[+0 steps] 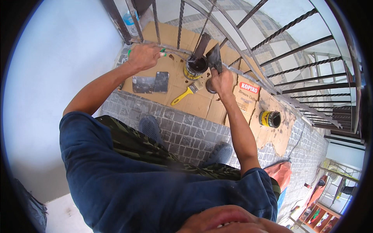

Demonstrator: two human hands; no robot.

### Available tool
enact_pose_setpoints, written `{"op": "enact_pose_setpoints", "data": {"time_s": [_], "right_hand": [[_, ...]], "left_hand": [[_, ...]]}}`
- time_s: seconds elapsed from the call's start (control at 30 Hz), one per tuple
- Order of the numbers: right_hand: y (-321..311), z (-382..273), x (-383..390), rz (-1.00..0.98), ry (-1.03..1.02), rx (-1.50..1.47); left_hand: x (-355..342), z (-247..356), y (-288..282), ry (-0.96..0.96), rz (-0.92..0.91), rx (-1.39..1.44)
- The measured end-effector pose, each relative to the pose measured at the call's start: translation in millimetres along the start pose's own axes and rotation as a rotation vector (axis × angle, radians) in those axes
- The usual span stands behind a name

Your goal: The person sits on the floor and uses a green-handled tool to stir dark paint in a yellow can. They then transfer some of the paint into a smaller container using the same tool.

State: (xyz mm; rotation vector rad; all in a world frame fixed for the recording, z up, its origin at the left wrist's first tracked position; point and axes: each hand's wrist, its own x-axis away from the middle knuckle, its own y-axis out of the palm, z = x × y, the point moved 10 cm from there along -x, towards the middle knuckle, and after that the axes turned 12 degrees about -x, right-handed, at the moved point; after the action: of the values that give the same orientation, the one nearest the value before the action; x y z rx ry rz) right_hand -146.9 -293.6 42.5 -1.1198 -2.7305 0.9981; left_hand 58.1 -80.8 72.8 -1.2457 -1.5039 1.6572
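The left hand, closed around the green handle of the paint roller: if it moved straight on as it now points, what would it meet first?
Most likely the dark, barred metal railing, ahead of the left hand; depth is unclear, so which bar comes first I cannot tell.

The left hand (145, 57) curls in a grip at upper left of centre, bare left forearm (99, 84) slanting up rightward; the right hand (222, 82) clasps at upper centre, right forearm (241, 130) rising from right of centre
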Motion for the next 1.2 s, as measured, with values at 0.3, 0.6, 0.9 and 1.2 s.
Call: {"op": "enact_pose_setpoints", "data": {"time_s": [0.3,0.6,0.9,1.2], "right_hand": [[4.6,-13.0,-5.7,-0.003,-0.201,0.114],[38.5,10.6,16.3,-0.101,-0.214,0.213],[33.7,14.5,18.4,-0.046,-0.190,0.104],[-11.3,-25.5,-13.5,0.105,-0.272,0.066]], "left_hand": [[-3.8,14.7,0.2,0.071,-0.055,-0.047],[-11.5,7.5,-0.8,0.030,-0.123,-0.068],[-13.0,-4.0,-3.2,-0.028,-0.118,-0.052],[-10.1,4.2,-3.1,0.014,-0.135,-0.070]]}}
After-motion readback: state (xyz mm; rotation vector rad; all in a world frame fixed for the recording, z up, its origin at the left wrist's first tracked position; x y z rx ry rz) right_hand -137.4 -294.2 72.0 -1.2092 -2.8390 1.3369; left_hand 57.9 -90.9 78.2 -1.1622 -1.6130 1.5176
